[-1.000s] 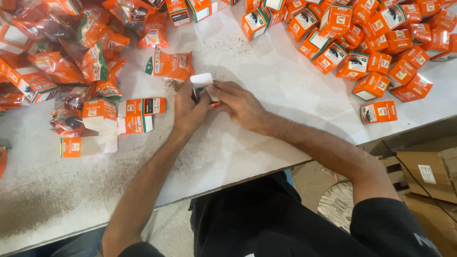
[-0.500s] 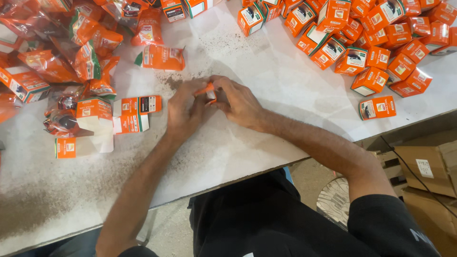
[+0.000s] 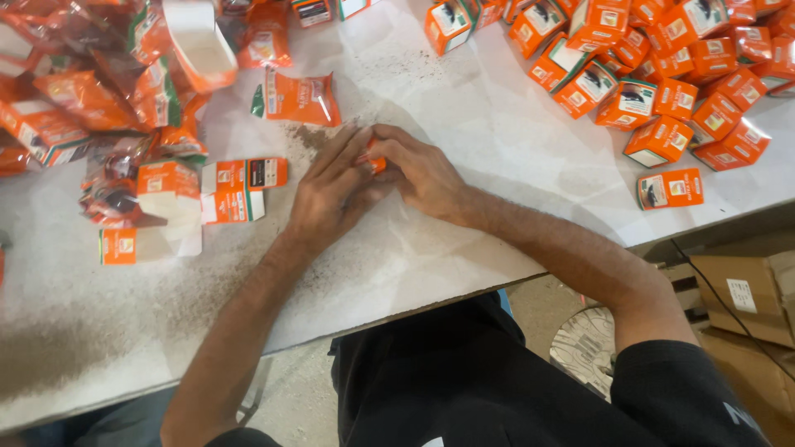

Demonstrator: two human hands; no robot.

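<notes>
Nearest to me I see the black clothing of the person and the edge of the white table [image 3: 497, 248], which has brown powder dust on its left part. To the right, below the table edge, stand brown cardboard cartons [image 3: 745, 302].

On the table, in the middle, I see both hands together. The left hand [image 3: 327, 194] lies with fingers stretched forward and the right hand [image 3: 418, 170] is curled against it. Between them they press a small orange box [image 3: 374, 159]; only a small orange corner of it shows, the rest is hidden under the fingers. Both hands are closed around this box, touching each other.

Left of the hands lie flat folded cartons [image 3: 236, 189], orange and white, just beside the left wrist. A little farther, above the hands, lies one orange sachet [image 3: 298, 98] on the dusty surface.

Farther left is a big heap of orange sachets [image 3: 83, 108], some crumpled, with an open white and orange box [image 3: 199, 41] on top. At the far right is a pile of closed orange boxes [image 3: 654, 74], and one single box [image 3: 671, 189] lies apart near the table edge.
</notes>
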